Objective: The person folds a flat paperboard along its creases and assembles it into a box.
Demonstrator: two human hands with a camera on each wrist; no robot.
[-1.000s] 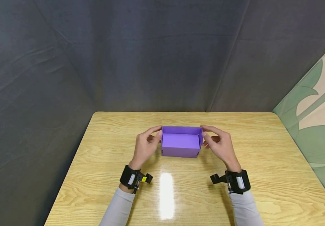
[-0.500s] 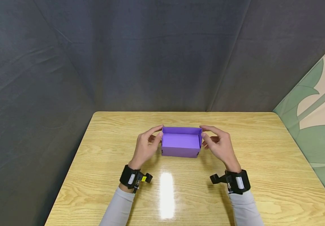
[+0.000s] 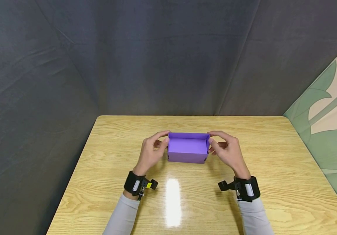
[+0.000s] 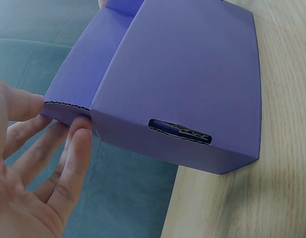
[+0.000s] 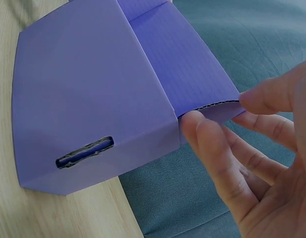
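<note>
A purple cardboard box stands on the table with its lid raised and the lid's inner face showing. A narrow front flap folds up along the lid's far edge. My left hand pinches the lid's left side flap between thumb and fingers. At the other end my right hand pinches the right side flap in the same way. Raw corrugated edges show on both side flaps. Low at each front corner of the box is a slot. The box's inside is hidden.
The wooden table carries a bright light reflection in front of the box. A dark grey cloth hangs behind the table and on its left. On the right is a cloth with green leaf shapes.
The lid's far edge has come down slightly, and its front flap looks a little lower. My left hand has shifted slightly right with the flap; the right hand has hardly moved.
</note>
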